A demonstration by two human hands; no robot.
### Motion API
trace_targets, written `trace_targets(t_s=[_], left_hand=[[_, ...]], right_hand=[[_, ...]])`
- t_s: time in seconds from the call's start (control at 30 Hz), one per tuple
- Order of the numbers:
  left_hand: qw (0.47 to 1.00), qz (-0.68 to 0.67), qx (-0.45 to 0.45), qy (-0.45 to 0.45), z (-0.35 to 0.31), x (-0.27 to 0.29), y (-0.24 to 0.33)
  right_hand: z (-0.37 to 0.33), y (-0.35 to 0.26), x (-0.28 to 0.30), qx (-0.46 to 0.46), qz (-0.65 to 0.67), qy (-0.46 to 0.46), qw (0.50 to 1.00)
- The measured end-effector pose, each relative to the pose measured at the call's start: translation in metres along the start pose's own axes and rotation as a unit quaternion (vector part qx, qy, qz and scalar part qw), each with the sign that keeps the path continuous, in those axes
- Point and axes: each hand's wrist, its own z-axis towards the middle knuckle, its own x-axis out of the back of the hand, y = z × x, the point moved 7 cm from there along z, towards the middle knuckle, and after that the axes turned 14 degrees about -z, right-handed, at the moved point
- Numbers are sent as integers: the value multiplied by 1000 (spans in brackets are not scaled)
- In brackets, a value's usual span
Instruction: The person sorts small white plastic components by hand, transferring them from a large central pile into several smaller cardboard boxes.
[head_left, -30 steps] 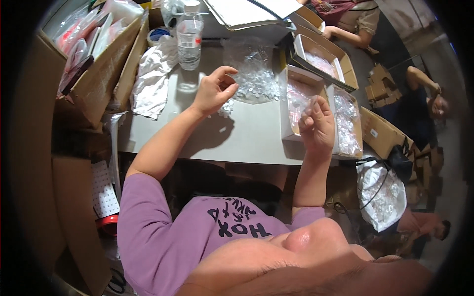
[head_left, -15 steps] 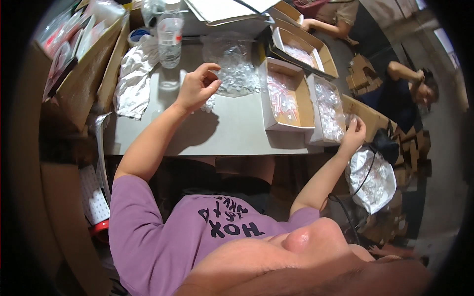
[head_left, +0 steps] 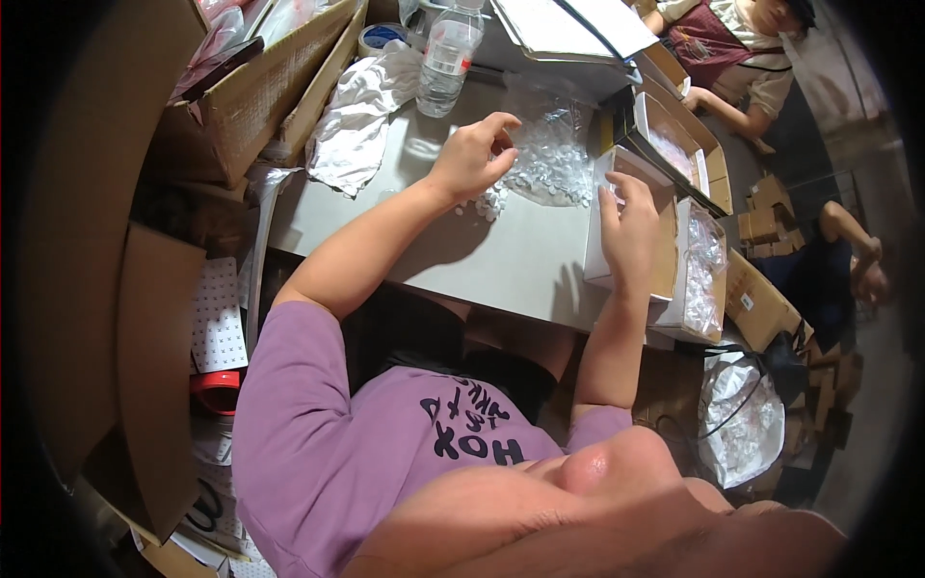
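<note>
My left hand point(head_left: 476, 158) hovers over the grey table point(head_left: 541, 289), its index finger and thumb curved apart with nothing visible between them. Beneath its fingers lies a small heap of whitish pieces point(head_left: 489, 203). Just beyond, a clear plastic bag point(head_left: 551, 159) holds many small shiny pieces. My right hand point(head_left: 631, 231) is raised over the near white cardboard box point(head_left: 599, 252), fingers up and slightly parted, with nothing seen in it. The hand hides much of what lies in that box. Beside it a second box point(head_left: 701, 275) is filled with small clear packets.
A water bottle point(head_left: 449, 60), a white cloth point(head_left: 358, 125) and a tape roll point(head_left: 382, 39) stand at the back left. Cardboard boxes point(head_left: 275, 91) line the left. A white bag of packets point(head_left: 740, 419) sits at the lower right. Two other people point(head_left: 718, 48) are beyond the boxes.
My right hand has come left from beside the packet-filled box to over the near white box. My left hand keeps its pose near the heap. The whole view has shifted and turned.
</note>
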Motion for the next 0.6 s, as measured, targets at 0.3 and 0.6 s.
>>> trace_targets(t_s=[0.3,0.6], left_hand=[[1000,21,5,12,2,7,11],[1000,6,14,-10,1,1,7]], right_hand=[[-1,132,-23,-101,-187,-203,956],[1,129,-80,-19,-132,-209,969]])
